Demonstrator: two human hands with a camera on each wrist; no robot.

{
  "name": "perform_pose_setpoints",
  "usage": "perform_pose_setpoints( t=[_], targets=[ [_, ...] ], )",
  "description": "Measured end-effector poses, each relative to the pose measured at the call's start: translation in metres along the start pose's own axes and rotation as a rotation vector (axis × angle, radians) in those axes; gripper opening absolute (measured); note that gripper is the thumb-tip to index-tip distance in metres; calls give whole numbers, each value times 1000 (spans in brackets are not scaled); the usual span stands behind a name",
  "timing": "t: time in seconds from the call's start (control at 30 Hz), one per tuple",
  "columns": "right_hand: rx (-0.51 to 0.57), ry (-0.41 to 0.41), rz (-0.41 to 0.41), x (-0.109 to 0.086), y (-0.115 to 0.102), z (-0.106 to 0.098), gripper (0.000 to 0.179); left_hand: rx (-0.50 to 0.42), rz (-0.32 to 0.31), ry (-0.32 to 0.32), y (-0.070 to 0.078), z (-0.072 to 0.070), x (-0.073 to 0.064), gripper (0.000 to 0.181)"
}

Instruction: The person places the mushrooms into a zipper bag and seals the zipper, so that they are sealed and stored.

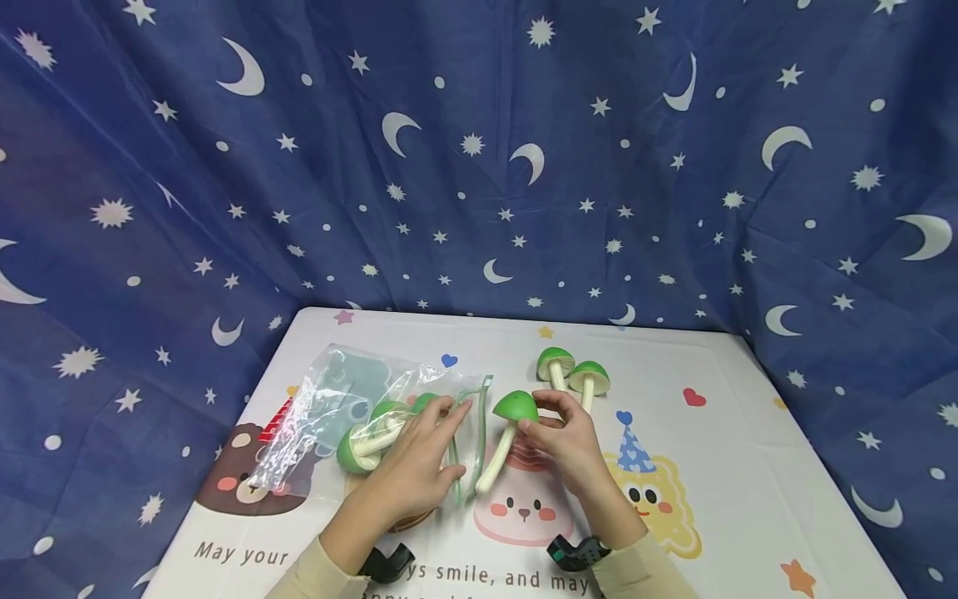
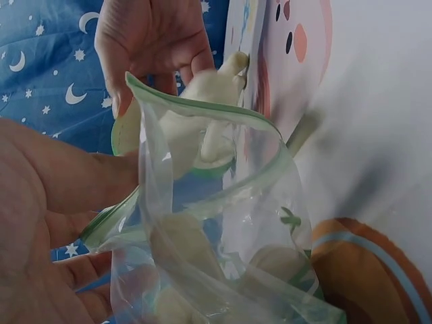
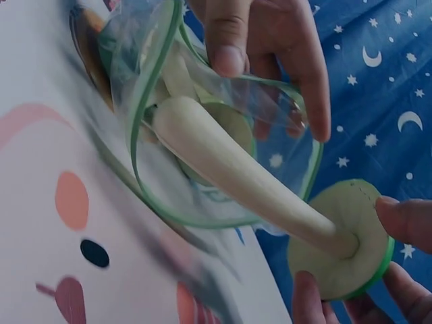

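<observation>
A toy mushroom [image 1: 516,406] with a green cap and pale stem is held at the cap's edge by my right hand [image 1: 565,441]. Its stem slants down toward the mouth of a clear zip bag [image 1: 329,391]; in the right wrist view, the stem [image 3: 236,175] overlaps the opening. My left hand [image 1: 412,474] holds the bag near its green-edged mouth [image 2: 196,104], thumb [image 2: 94,179] at the rim and other fingers spread along the plastic. Several more mushrooms [image 1: 358,452] lie inside the bag, partly covered by the left hand.
Behind the right hand, two more green-capped mushrooms [image 1: 555,363] [image 1: 590,378] lie side by side on the table. A white printed tablecloth [image 1: 748,449] with cartoon figures covers the table. The blue star-and-moon curtain [image 1: 479,208] rises at the back and sides.
</observation>
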State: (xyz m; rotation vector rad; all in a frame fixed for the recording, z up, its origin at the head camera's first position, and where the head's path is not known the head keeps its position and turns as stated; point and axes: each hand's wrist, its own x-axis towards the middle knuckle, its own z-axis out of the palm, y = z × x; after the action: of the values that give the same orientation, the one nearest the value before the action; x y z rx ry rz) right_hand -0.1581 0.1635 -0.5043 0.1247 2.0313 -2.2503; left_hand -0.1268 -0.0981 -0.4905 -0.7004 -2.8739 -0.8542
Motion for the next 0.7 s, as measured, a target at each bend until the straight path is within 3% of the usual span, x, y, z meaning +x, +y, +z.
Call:
perform_pose_setpoints(
  t=[0.33, 0.57, 0.7],
  targets=[
    [-15, 80, -37, 1, 5, 21, 52, 3, 7, 18, 1, 0, -1, 96],
    [-28, 60, 20, -3, 9, 36, 54, 3, 14, 34, 0, -1, 0, 95],
    [-56, 29, 12, -4, 12, 42, 53, 0, 19, 38, -1, 0, 0, 95]
  ],
)
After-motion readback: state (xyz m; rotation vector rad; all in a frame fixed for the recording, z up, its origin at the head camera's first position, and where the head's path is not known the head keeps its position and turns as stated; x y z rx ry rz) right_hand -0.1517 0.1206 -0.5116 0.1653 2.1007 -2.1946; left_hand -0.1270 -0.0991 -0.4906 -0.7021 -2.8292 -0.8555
